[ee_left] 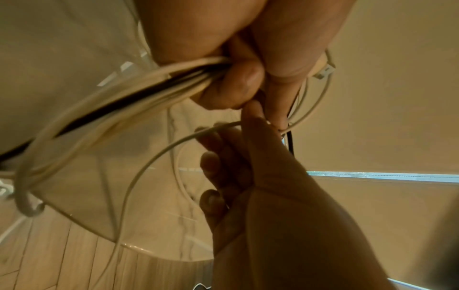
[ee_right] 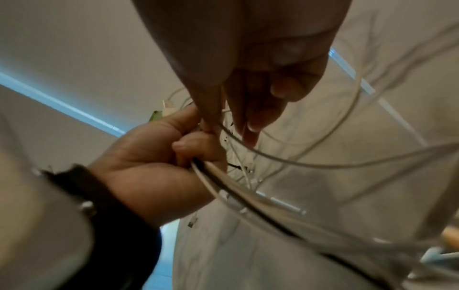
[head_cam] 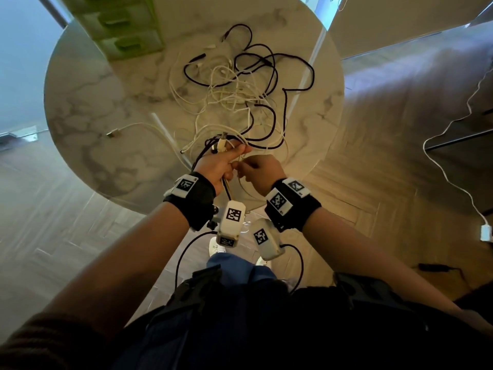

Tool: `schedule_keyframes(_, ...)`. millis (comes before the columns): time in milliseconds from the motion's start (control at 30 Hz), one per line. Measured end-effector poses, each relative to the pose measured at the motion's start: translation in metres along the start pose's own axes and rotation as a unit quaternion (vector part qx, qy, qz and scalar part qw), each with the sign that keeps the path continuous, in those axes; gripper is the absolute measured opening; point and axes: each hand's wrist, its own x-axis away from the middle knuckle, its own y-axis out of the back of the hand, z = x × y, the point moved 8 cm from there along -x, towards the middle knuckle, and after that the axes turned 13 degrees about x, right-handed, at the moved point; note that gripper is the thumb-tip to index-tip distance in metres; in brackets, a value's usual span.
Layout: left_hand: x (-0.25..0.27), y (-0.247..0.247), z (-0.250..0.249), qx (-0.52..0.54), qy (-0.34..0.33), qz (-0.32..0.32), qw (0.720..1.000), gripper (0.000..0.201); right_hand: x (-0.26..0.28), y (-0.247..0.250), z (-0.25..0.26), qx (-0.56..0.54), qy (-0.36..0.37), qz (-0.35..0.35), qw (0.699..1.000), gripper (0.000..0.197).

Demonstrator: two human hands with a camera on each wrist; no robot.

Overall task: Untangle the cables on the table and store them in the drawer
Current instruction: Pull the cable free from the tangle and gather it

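A tangle of white and black cables (head_cam: 240, 86) lies in the middle of the round marble table (head_cam: 88, 108). Over the table's near edge my left hand (head_cam: 226, 156) grips a bundle of white and black cables (ee_left: 139, 92), and a USB plug (head_cam: 223, 140) sticks up above the fist. Right beside it, my right hand (head_cam: 244, 168) pinches a thin white cable (ee_left: 174, 143) between thumb and fingertip. In the right wrist view the right hand (ee_right: 248, 117) holds that thin cable (ee_right: 261, 153) close to the left hand (ee_right: 161, 157). A green drawer unit (head_cam: 120, 30) stands at the table's far left.
One white cable with a plug (head_cam: 113, 134) trails off to the left on the table. On the wooden floor to the right, a white cord (head_cam: 450, 180) runs to a white adapter (head_cam: 486, 232). A dark object (head_cam: 432, 267) lies on the floor nearby.
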Motion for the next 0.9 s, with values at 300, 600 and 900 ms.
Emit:
schedule_keyframes(300, -0.020, 0.020, -0.016, 0.118, 0.036, -0.034, 0.992, 0.005, 0.059, -0.041, 0.002, 0.159, 0.167, 0.088, 0.969, 0.026)
schedule_keyframes(600, 0.000, 0.018, -0.003, 0.029, 0.027, -0.013, 0.999, 0.025, 0.050, -0.027, -0.047, 0.121, 0.072, 0.060, 0.988, 0.035)
schedule_keyframes(900, 0.019, 0.021, 0.002, -0.089, -0.053, 0.015, 0.995, 0.013, 0.008, -0.013, 0.002, 0.010, 0.022, 0.017, 1.000, 0.027)
